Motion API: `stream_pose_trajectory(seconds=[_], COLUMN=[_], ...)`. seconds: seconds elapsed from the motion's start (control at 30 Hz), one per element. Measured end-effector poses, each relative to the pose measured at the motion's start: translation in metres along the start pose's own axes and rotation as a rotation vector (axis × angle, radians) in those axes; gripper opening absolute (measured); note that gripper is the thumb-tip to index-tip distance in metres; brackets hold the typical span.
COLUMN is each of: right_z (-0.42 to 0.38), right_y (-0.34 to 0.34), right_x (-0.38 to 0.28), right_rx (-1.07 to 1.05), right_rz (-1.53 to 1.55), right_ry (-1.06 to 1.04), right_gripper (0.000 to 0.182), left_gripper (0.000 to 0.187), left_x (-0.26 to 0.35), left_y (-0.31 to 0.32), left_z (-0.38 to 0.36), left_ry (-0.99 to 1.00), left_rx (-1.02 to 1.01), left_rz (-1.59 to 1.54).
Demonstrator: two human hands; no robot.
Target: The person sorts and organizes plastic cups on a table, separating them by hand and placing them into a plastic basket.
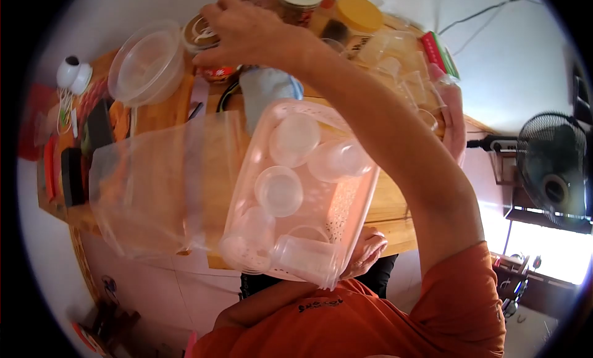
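My right hand (pixel 241 34) reaches across the table to a round jar (pixel 193 38), thumb and fingers apart at its top, where white loops (pixel 202 29) lie. My left forearm passes along the near end of a pink plastic basket (pixel 364 200). Beside its near right corner, my left hand (pixel 366 252) is closed with curled fingers; I cannot tell what is in it, if anything. Several clear plastic cups (pixel 279 190) stand or lie in the basket. Some stacked cups (pixel 304 259) lie across its near rim. Left of it is a large clear plastic bag (pixel 145 185).
A clear plastic bowl (pixel 148 65) stands at the back left, near a white camera-like device (pixel 74 74). A green-and-white-lidded jar (pixel 300 0) and a yellow lid (pixel 359 13) are at the back. Clear containers (pixel 395 62) stand at the back right. A black fan (pixel 551 166) is farther right.
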State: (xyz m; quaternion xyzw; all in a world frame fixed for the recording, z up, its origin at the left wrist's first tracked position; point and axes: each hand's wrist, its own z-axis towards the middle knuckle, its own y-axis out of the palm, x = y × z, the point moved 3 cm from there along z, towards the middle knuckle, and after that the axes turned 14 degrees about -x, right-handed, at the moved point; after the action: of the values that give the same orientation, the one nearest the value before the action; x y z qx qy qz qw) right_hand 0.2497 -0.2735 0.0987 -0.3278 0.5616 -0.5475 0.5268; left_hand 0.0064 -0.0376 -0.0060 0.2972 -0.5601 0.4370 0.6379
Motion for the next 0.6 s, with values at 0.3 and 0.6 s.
stream_pose_trajectory(seconds=[0.3,0.6], right_z=[-0.008,-0.101], right_y=[-0.015,-0.084], right_x=[0.003,0.065], right_rx=[0.141,0.307], right_rz=[-0.051,0.098], right_ry=[-0.078,0.082], right_gripper=[0.068,0.063], left_gripper=[0.013,0.005], left_x=[0.012,0.022], left_y=[-0.008,-0.011], left_z=[-0.001,-0.001], left_ry=[0.072,0.059], left_rx=[0.16,0.158], left_rz=[0.101,0.226])
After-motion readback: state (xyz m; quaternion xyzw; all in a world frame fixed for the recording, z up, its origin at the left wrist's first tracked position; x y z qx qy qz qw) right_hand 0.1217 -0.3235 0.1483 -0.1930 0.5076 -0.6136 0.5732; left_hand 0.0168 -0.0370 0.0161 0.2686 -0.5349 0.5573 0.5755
